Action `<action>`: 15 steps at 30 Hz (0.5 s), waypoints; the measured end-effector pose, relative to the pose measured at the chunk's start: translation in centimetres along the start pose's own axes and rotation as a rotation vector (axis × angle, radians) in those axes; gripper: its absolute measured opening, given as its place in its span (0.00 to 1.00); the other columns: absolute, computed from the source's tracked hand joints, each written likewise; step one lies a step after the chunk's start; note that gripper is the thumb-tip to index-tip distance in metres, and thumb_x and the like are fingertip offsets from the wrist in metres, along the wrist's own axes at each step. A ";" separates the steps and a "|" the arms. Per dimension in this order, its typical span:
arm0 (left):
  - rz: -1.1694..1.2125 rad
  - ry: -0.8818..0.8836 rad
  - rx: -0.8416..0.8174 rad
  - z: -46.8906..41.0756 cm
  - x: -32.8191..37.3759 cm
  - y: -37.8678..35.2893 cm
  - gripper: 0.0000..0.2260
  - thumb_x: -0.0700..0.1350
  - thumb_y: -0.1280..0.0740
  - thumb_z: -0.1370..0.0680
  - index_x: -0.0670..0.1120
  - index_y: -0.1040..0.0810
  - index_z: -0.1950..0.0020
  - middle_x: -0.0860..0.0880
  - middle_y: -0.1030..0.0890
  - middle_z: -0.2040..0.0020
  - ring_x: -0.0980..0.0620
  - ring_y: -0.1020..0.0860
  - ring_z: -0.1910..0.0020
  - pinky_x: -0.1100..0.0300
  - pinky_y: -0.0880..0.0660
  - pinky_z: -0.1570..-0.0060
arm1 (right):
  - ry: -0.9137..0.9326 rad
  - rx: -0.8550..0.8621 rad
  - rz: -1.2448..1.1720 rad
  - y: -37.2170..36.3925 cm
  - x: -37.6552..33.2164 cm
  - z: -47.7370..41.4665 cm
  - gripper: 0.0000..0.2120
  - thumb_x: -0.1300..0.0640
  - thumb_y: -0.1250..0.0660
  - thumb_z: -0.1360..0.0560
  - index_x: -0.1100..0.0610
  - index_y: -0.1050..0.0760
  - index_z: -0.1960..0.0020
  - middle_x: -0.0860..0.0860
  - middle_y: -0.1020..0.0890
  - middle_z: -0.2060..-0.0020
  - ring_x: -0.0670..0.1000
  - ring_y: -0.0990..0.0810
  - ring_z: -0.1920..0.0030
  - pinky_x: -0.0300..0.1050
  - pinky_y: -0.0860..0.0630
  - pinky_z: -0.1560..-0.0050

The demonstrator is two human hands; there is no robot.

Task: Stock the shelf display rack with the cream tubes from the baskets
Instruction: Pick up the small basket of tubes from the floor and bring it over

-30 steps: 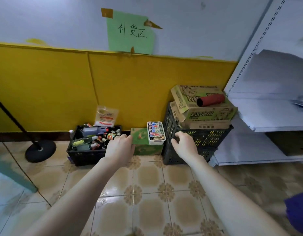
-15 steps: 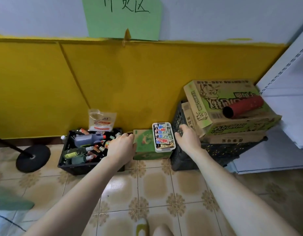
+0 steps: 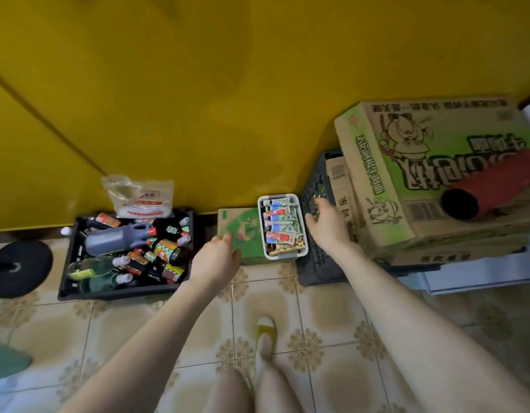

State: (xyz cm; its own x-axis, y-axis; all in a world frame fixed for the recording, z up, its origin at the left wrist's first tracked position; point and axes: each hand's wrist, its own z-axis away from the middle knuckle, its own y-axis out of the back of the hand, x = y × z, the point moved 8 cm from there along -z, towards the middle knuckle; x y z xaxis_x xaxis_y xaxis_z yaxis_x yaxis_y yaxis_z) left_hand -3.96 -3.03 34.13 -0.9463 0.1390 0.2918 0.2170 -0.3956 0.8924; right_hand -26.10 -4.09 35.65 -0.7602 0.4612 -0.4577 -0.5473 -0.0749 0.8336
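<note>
Head view, looking down at a tiled floor (image 3: 326,323) where it meets a yellow wall (image 3: 228,99). A white basket (image 3: 304,234) sits on the right end of a green box (image 3: 241,231), which stands on the floor against the wall. The basket is packed with cream tubes (image 3: 283,223) lying crosswise, with red and blue ends showing. The left hand (image 3: 217,260) is at the box's near left corner. Its fingers (image 3: 226,238) are loosely bent with nothing in them, and I cannot tell whether the tips touch the box. The right hand (image 3: 326,226) is just right of the basket, in front of the side of a dark crate (image 3: 314,269). Its fingers (image 3: 318,202) are spread apart and hold nothing. The dark crate carries stacked cartons (image 3: 385,162), and a red roll (image 3: 493,186) lies on the top one. Left of the green box, a black crate (image 3: 67,281) holds mixed bottles (image 3: 117,238), with a plastic bag (image 3: 141,198) leaning on the wall behind it. A black round base (image 3: 19,268) stands at the floor's left edge. A white shelf (image 3: 481,277) shows low at the right edge, past the dark crate. One yellow-trimmed shoe (image 3: 266,329) is planted on the tiles between the forearms.
</note>
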 end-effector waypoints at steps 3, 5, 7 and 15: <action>0.023 0.023 -0.040 -3.0 -0.4 -3.6 0.14 0.46 0.42 0.19 0.40 0.31 0.37 0.40 0.24 0.45 0.39 0.24 0.47 0.53 0.30 0.59 | -0.024 -0.018 -0.004 -2.9 1.4 -3.6 0.17 0.56 0.41 0.20 0.60 0.33 0.33 0.59 0.25 0.38 0.60 0.26 0.39 0.52 0.28 0.44; 0.037 0.042 -0.054 -4.9 -0.9 -6.1 0.18 0.46 0.42 0.19 0.41 0.34 0.31 0.40 0.24 0.42 0.40 0.24 0.45 0.52 0.30 0.56 | -0.035 -0.028 -0.016 -5.2 2.5 -5.8 0.17 0.57 0.41 0.20 0.61 0.33 0.33 0.60 0.25 0.39 0.61 0.26 0.40 0.54 0.27 0.44; 0.058 0.060 -0.068 -7.0 -1.5 -9.0 0.21 0.47 0.43 0.19 0.41 0.39 0.27 0.40 0.25 0.40 0.39 0.25 0.43 0.51 0.29 0.53 | -0.052 -0.038 -0.030 -8.0 3.9 -7.9 0.17 0.59 0.41 0.20 0.62 0.34 0.33 0.61 0.24 0.40 0.61 0.26 0.40 0.54 0.28 0.44; 0.100 0.052 -0.115 -15.7 -3.7 -22.7 0.23 0.46 0.43 0.19 0.40 0.44 0.26 0.39 0.26 0.40 0.38 0.24 0.46 0.53 0.32 0.59 | -0.118 -0.007 -0.109 -19.6 10.7 -16.4 0.19 0.59 0.41 0.20 0.60 0.35 0.30 0.60 0.26 0.36 0.61 0.27 0.38 0.50 0.29 0.44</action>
State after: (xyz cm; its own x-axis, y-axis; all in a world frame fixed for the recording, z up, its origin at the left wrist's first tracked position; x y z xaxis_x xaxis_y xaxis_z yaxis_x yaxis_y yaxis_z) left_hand -9.15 -8.84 7.39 -0.9332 0.0482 0.3561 0.2842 -0.5071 0.8136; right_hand -29.23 -12.23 9.32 -0.6501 0.5676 -0.5053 -0.6270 -0.0250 0.7786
